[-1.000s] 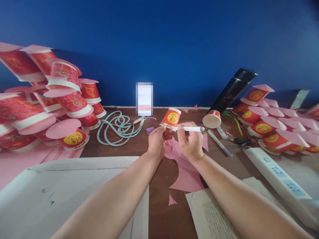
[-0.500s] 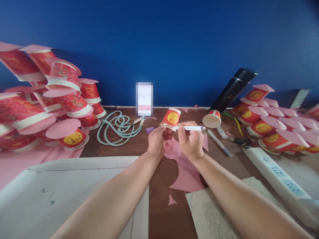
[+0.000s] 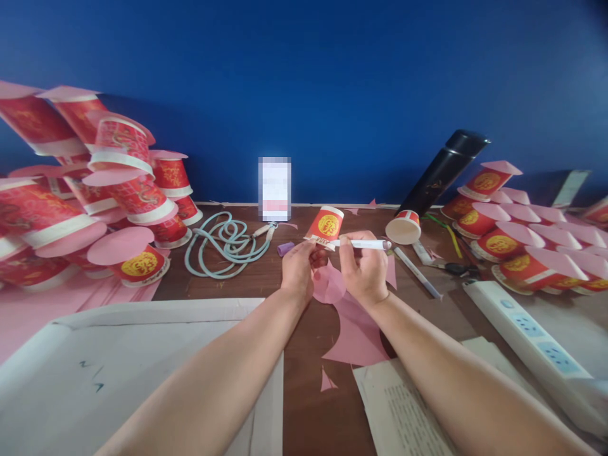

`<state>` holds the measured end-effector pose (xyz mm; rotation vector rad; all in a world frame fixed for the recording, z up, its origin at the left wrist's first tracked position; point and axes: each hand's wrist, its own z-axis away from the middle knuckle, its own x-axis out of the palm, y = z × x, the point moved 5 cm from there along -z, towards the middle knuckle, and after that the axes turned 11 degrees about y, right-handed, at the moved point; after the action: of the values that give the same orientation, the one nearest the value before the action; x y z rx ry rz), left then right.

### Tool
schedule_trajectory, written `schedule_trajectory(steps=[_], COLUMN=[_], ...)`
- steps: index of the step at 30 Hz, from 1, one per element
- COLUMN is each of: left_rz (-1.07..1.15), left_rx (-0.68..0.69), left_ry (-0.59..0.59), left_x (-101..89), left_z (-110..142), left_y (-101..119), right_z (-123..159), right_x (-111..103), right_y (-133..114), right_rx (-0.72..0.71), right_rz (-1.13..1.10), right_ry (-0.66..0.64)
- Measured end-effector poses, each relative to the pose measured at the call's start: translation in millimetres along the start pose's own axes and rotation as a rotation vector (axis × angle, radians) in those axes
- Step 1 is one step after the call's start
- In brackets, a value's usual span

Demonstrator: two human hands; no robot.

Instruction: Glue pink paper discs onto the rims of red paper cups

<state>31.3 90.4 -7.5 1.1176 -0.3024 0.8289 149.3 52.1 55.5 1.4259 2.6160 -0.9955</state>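
Observation:
A red paper cup [image 3: 327,223] with a gold emblem is upside down in front of me, its pale rim carrying dark marks. The fingers of my left hand [image 3: 299,269] are closed on that rim from the left. My right hand [image 3: 365,269] grips a white marker [image 3: 365,244], whose tip meets the cup's rim. Just left of the cup lies a purple cap [image 3: 285,248]. Under my hands are a pink paper disc [image 3: 329,285] and a cut pink sheet [image 3: 358,335].
Stacked red cups with pink discs stand left [image 3: 121,142] and right [image 3: 503,244]. Behind are a coiled blue cable [image 3: 228,247], a lit phone [image 3: 275,190], a black flask [image 3: 441,168] and a loose cup [image 3: 403,229]. A power strip [image 3: 532,342] and white box lid [image 3: 156,367] lie nearer.
The marker tip stays at the cup's rim, and the marks there look slightly different. Both hands hold almost the same place.

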Motion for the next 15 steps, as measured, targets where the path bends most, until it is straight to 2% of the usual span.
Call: schedule_trajectory(steps=[15], left_rz=[0.012], left_rx=[-0.011], left_ry=[0.013], left_x=[-0.5], left_z=[-0.9], left_y=[-0.5], right_z=[0.1], right_x=[0.1], right_y=[-0.3], right_rx=[-0.004], right_rz=[0.002], right_ry=[-0.003])
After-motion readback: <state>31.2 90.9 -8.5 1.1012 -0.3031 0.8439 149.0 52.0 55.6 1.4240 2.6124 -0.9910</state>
